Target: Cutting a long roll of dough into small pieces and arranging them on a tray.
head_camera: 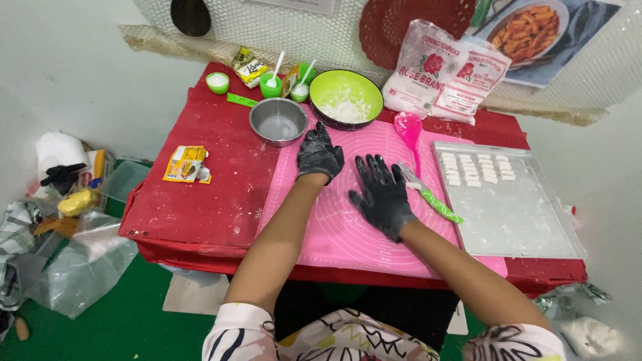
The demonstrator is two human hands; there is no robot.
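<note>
One pink silicone mat [348, 227] at table centre, floury, printed with circles. Left hand [319, 155] and right hand [381, 194], both in black gloves, lie flat on it, fingers spread wide, holding nothing. At 12 o'clock: one steel bowl [278, 122], one green bowl [346, 99] of flour. At 3 o'clock: green-handled knife [431, 198], clear tray [515, 214] with small white dough pieces [477, 170] in rows, too small to count.

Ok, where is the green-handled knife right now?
In the head view the green-handled knife lies on the pink mat, just right of the right hand and left of the clear tray, below the pink spoon.
</note>
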